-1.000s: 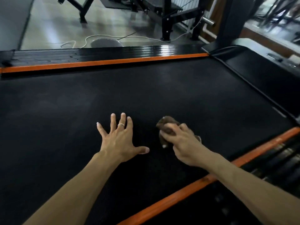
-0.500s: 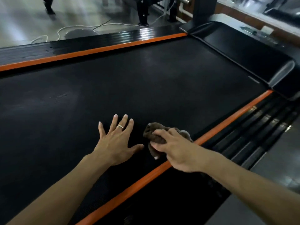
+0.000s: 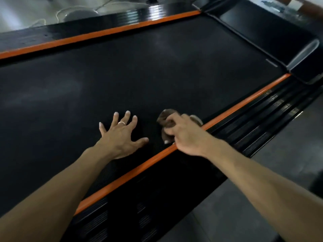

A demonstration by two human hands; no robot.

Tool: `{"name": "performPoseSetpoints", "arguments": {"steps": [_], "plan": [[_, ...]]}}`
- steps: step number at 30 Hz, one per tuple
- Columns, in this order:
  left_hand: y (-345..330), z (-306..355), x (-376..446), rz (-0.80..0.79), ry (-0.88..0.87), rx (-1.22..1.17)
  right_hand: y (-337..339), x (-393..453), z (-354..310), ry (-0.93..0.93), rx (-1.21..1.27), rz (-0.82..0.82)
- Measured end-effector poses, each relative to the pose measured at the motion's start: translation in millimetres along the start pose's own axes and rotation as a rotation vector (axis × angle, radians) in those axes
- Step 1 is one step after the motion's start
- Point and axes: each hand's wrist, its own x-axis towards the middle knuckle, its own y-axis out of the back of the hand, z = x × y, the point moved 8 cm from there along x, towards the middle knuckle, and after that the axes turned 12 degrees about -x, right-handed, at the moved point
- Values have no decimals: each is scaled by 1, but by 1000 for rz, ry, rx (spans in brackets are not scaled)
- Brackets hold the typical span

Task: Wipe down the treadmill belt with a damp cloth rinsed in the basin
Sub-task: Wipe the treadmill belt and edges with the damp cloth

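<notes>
A person leans over a black treadmill belt, seen from above. On the left, the left hand lies flat on the belt, fingers spread open, holding nothing and apparently bracing. Just to its right, the right hand is closed around a bunched brown cloth, pressing it onto the belt. The cloth sits under and ahead of the fingers, close against the orange strip edging the belt's near side. Further right lies the ribbed side rail. This looks like the wiping step, at the belt's edge. The next stroke likely calls for pushing the cloth away across unwiped belt. No basin is visible.
</notes>
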Motion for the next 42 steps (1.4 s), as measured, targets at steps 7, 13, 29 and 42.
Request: {"name": "performPoseSetpoints", "arguments": {"steps": [7, 13, 29, 42], "plan": [[1, 2, -5, 25, -108, -10, -9, 15, 59, -227, 92, 17], [8, -20, -45, 17, -207, 17, 65, -7, 24, -364, 137, 331], [-5, -21, -64, -21, -309, 74, -11, -122, -34, -502, -32, -152], [8, -74, -82, -57, -327, 161, -3, -108, -201, -55, -20, -168]]}}
